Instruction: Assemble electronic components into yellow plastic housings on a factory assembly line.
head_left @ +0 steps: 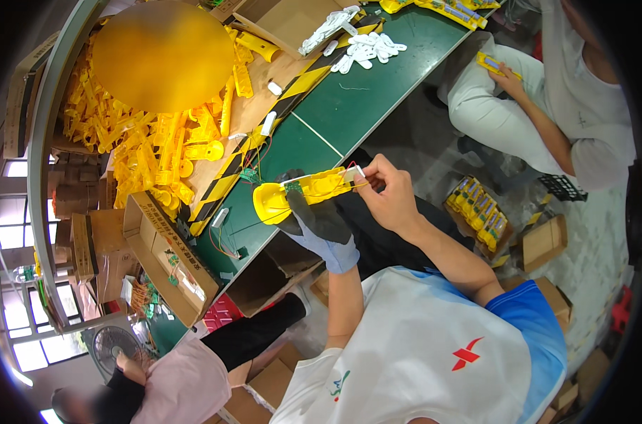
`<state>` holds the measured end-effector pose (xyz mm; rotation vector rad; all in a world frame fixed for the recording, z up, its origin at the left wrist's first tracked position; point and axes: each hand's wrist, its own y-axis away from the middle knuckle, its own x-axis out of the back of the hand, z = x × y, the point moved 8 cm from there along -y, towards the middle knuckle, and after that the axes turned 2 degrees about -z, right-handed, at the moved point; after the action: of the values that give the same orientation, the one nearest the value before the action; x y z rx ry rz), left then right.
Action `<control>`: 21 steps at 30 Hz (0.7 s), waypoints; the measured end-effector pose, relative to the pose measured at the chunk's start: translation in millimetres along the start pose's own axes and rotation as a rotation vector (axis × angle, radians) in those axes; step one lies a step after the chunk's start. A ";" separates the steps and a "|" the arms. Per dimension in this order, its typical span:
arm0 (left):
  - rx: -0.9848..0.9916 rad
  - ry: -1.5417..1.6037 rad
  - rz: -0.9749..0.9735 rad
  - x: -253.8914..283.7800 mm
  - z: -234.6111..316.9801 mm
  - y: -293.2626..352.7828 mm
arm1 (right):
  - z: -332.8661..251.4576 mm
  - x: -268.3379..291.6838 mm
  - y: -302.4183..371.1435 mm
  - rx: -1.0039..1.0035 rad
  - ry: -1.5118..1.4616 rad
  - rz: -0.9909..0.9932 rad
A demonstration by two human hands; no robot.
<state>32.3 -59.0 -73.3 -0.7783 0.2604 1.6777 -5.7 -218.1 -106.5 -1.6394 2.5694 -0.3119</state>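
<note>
While both hands [321, 226] [388, 194] grip a yellow housing [303, 192], yellow parts [158, 152] crowd the green bench [349, 106].

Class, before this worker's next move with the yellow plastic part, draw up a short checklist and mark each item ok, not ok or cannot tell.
1. Gloved left hand grips the yellow part: ok.
2. Bare right hand pinches the small white piece at the part's end: ok.
3. White piece fully seated: cannot tell.
4. Thin wires along the part free of tangles: cannot tell.
5. Part held above the green table: ok.
</note>
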 end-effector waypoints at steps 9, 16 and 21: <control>0.022 -0.013 -0.014 -3.7 1.0 -2.3 | 3.3 -5.3 -3.5 -0.180 0.212 -0.518; 0.308 0.176 -0.061 -1.1 -40.5 4.5 | 40.7 9.8 0.3 -0.409 -0.563 -0.535; 0.242 -0.451 -0.345 29.1 -57.0 -6.2 | 66.6 -21.7 1.4 -0.473 -0.976 -0.543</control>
<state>56.1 -66.4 -132.5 -0.2333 0.0088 1.4139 13.9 -206.5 -172.8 -1.9081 1.4993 0.9105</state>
